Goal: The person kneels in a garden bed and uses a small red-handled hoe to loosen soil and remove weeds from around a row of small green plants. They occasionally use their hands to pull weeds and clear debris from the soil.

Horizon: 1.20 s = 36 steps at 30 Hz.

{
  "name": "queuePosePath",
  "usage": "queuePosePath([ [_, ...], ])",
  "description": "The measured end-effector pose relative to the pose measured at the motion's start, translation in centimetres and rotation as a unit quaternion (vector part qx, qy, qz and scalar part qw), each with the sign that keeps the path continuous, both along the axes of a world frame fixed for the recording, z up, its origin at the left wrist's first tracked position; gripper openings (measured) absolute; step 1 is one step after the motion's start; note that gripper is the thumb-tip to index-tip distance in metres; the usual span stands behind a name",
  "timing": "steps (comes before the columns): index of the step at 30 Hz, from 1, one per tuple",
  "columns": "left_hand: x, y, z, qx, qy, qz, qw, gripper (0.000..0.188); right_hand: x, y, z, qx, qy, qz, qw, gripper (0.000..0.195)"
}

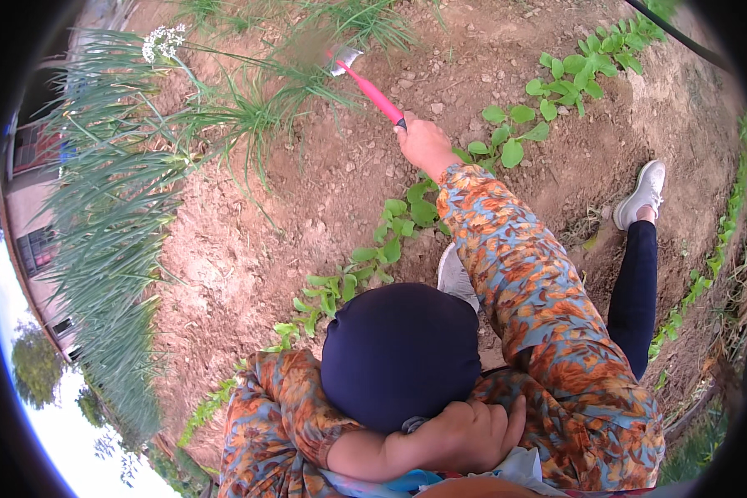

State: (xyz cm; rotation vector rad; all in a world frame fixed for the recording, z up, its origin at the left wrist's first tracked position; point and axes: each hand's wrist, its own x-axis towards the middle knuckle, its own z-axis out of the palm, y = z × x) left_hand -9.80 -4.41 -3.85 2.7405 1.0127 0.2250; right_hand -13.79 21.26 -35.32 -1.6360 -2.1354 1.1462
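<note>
My right hand [426, 142] reaches out over the soil, shut around the dark grip end of a small hand hoe with a pink handle [375, 94]. Its metal blade [347, 60] is at the ground beside a clump of thin grassy green leaves [255, 115]; a blur partly covers the spot. Close to my body, my left hand [464, 432] lies across my lap with curled fingers, against my bent knee [401, 355] in dark trousers. Whether the fingers hold anything cannot be made out.
A row of leafy seedlings [392, 230] runs diagonally beneath my right arm. Tall Welsh onion-like plants [112, 218] stand at left, near a white flower head [163, 43]. My white shoe [642, 193] rests on soil at right. A dark hose or cable [678, 32] crosses the upper right.
</note>
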Motion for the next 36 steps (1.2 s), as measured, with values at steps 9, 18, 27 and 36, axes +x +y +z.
queuePosePath([
  [9, 0.1, -0.5, 0.2, -0.024, -0.034, -0.006, 0.999, 0.031, 7.7, -6.9, 0.8, 0.021, 0.04, 0.003, 0.999, 0.033],
  [18, 0.7, -1.2, 0.2, -0.019, -0.031, -0.011, 0.999, 0.034, 2.0, -2.3, 2.7, 0.059, -0.008, -0.035, 0.998, 0.035],
  [27, 0.6, -1.4, 0.1, -0.05, -0.046, -0.006, 0.998, 0.035, 4.7, -8.4, 2.2, -0.053, -0.065, 0.051, 0.995, 0.046],
  [36, 0.6, -1.9, 0.1, -0.041, -0.053, -0.016, 0.998, 0.036, 2.7, -7.9, 0.9, 0.018, 0.188, -0.066, 0.98, 0.025],
])
